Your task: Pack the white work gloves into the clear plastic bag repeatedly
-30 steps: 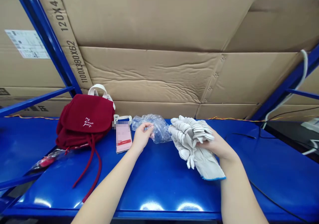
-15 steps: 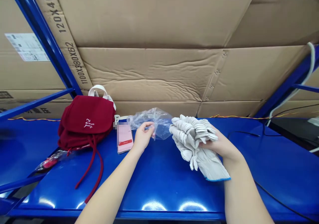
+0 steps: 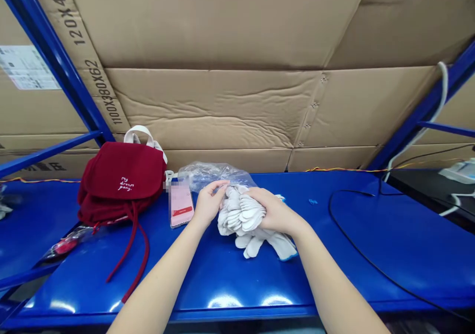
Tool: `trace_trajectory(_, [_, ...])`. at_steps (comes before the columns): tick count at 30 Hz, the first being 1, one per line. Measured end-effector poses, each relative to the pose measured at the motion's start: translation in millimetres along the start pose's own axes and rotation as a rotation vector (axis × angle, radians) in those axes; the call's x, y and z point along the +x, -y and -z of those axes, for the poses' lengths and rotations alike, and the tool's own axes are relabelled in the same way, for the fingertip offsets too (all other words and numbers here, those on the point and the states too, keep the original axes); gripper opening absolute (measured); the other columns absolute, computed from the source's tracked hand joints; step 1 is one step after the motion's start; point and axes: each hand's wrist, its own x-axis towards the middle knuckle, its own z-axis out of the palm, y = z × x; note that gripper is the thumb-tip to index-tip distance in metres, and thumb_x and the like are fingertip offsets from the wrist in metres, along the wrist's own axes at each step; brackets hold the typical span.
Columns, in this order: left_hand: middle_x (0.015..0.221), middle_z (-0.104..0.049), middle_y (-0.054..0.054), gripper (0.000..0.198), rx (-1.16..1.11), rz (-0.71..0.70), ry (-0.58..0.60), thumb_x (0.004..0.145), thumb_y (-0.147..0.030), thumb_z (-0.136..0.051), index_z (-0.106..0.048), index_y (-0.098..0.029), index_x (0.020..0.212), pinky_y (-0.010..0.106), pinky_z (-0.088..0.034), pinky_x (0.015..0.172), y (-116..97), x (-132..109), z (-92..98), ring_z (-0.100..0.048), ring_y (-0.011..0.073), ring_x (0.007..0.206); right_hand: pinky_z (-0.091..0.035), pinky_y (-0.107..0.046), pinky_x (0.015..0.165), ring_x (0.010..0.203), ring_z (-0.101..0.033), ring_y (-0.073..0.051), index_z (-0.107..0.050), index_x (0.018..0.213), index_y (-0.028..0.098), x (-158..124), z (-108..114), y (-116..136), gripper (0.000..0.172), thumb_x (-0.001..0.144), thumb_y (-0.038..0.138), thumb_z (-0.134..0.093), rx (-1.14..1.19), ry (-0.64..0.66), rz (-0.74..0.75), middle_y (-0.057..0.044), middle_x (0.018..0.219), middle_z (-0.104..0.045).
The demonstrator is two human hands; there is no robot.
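Observation:
A bundle of white knit gloves (image 3: 247,215) with blue cuff edging is in the middle, low over the blue shelf. My right hand (image 3: 272,210) is wrapped round its right side from above. At the bundle's upper left, my left hand (image 3: 211,203) pinches the edge of a clear plastic bag (image 3: 211,172), which lies crumpled behind the gloves. The bag's opening is hard to make out. A phone with a pink screen (image 3: 181,205) lies just left of my left hand.
A red backpack (image 3: 122,178) with hanging cords sits at the left. Cardboard (image 3: 208,106) stands behind the blue shelf (image 3: 315,274). A black cable (image 3: 345,240) curves across the right side, near a small blue scrap (image 3: 313,202). Blue posts rise at both sides.
My right hand has brought the gloves left, against my left hand and the bag. The bag has shifted and bunched behind them. The view has turned slightly right.

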Motion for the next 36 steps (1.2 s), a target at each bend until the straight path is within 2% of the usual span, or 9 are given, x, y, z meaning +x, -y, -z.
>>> trace_trajectory(2, [0.054,-0.055,-0.004,0.029,0.02,-0.014,0.038,0.076,-0.035,-0.062,-0.067,-0.016,0.097,0.017,-0.033,0.036,-2,-2,-0.2,-0.038,0.0044,0.036,-0.038,-0.041,0.101,0.118,-0.048,-0.027,-0.057,0.118,0.022,-1,-2,-4,0.055,0.065,0.03,-0.071,-0.022,-0.042,-0.038,-0.012,0.129,-0.045])
trace_trajectory(6, [0.091,-0.067,0.004,0.025,0.067,-0.088,0.079,0.077,-0.034,-0.061,-0.069,-0.017,0.093,0.018,-0.036,0.036,-6,-5,-0.8,-0.041,0.0018,0.038,-0.037,-0.042,0.1,0.128,-0.037,-0.032,-0.057,0.115,0.02,-1,-3,-7,0.06,0.06,0.033,-0.075,-0.048,-0.093,-0.1,-0.016,0.139,-0.032])
trace_trajectory(9, [0.106,-0.064,0.006,0.024,0.157,-0.151,0.126,0.08,-0.034,-0.057,-0.07,-0.018,0.093,0.019,-0.038,0.036,-10,-8,-0.7,-0.044,0.0018,0.04,-0.038,-0.041,0.097,0.128,-0.037,-0.033,-0.058,0.108,0.02,3,-2,-3,0.052,0.06,0.031,-0.074,-0.038,-0.04,-0.099,-0.013,0.13,-0.046])
trace_trajectory(12, [0.103,-0.064,0.005,0.022,0.292,-0.259,0.103,0.083,-0.031,-0.054,-0.071,-0.02,0.092,0.021,-0.043,0.041,-12,-9,1.9,-0.05,0.0054,0.048,-0.043,-0.037,0.084,0.102,-0.054,-0.027,-0.057,0.102,0.022,5,0,0,0.046,0.06,0.031,-0.073,-0.04,-0.034,-0.162,-0.007,0.104,-0.061])
trace_trajectory(16, [0.097,-0.061,0.004,0.017,0.591,-0.449,0.002,0.08,-0.03,-0.06,-0.068,-0.021,0.092,0.026,-0.047,0.056,-12,-5,10.9,-0.049,0.0075,0.053,-0.042,-0.033,0.079,0.089,-0.057,-0.022,-0.056,0.098,0.021,1,6,-2,0.041,0.06,0.026,-0.071,-0.014,-0.129,-0.223,-0.003,0.097,-0.062])
trace_trajectory(23, [0.084,-0.055,0.001,0.011,0.867,-0.357,0.032,0.072,-0.018,-0.059,-0.055,-0.02,0.082,0.028,-0.043,0.066,-3,0,20.4,-0.052,0.015,0.069,-0.043,-0.032,0.082,0.093,-0.056,-0.021,-0.055,0.101,0.023,-7,14,-16,0.042,0.061,0.023,-0.066,0.048,-0.272,-0.299,-0.001,0.099,-0.06])
trace_trajectory(25, [0.074,-0.054,0.0,0.003,0.796,-0.306,0.036,0.076,-0.02,-0.055,-0.053,-0.019,0.074,0.029,-0.042,0.068,0,0,16.2,-0.052,0.0158,0.071,-0.043,-0.033,0.082,0.093,-0.056,-0.021,-0.055,0.1,0.022,-6,13,-20,0.042,0.06,0.022,-0.066,0.014,-0.31,-0.314,-0.002,0.098,-0.058])
trace_trajectory(31, [0.066,-0.058,-0.003,0.018,0.117,-0.114,-0.021,0.082,-0.037,-0.054,-0.047,-0.02,0.082,0.025,-0.046,0.067,0,-8,-6.2,-0.058,0.0128,0.064,-0.042,-0.036,0.087,0.101,-0.051,-0.025,-0.053,0.101,0.021,-2,9,-24,0.042,0.061,0.026,-0.064,-0.105,-0.39,-0.341,-0.006,0.1,-0.054])
trace_trajectory(36, [0.073,-0.061,0.0,0.018,0.353,-0.392,0.004,0.088,-0.037,-0.048,-0.057,-0.02,0.089,0.024,-0.043,0.064,1,-30,-22.7,-0.056,0.0124,0.063,-0.043,-0.041,0.089,0.105,-0.048,-0.029,-0.045,0.11,0.018,1,-2,-25,0.057,0.059,0.029,-0.066,-0.192,-0.451,-0.375,-0.01,0.106,-0.049])
